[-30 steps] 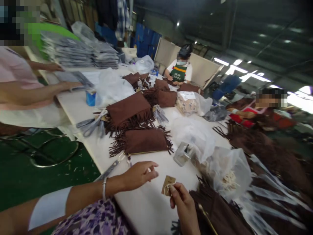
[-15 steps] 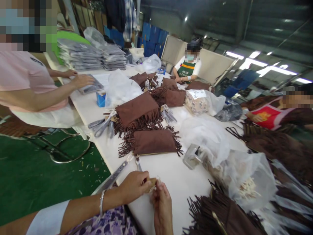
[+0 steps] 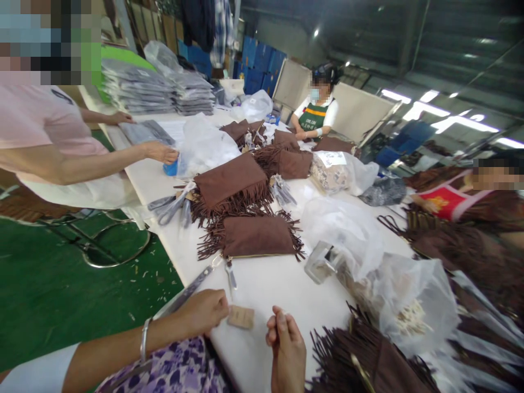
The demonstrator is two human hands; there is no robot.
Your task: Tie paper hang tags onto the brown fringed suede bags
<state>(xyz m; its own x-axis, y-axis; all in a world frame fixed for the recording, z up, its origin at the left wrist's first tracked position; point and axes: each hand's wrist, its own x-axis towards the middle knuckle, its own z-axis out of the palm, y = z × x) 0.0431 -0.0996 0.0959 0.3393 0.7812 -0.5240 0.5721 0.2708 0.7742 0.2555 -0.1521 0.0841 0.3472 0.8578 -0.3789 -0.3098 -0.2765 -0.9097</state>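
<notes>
My left hand (image 3: 209, 312) is closed, its fingertips right beside a small tan paper tag (image 3: 240, 316); whatever is inside the fist is hidden. To the right of the tag is my right hand (image 3: 286, 341), fingers curled and thumb pressed to the index finger. Anything in that pinch is too small to make out. Just beyond both hands lies a brown fringed pouch (image 3: 260, 234) with its zip edge towards me. A grey strap (image 3: 200, 277) clipped to the pouch runs down behind my left forearm. A wrapped zipper pull (image 3: 231, 275) hangs from the zip, above the tag.
More brown pouches (image 3: 231, 180) are piled further up the white table (image 3: 262, 281). On the right are a clear plastic box (image 3: 321, 265), a bag of pale bits (image 3: 413, 316) and another fringed pouch (image 3: 376, 355). Co-workers sit at the left, far side and right.
My hands have moved apart; the tag that was between them now shows beside my left fingers. My right hand shifted right. The co-worker at left reached towards the small blue box.
</notes>
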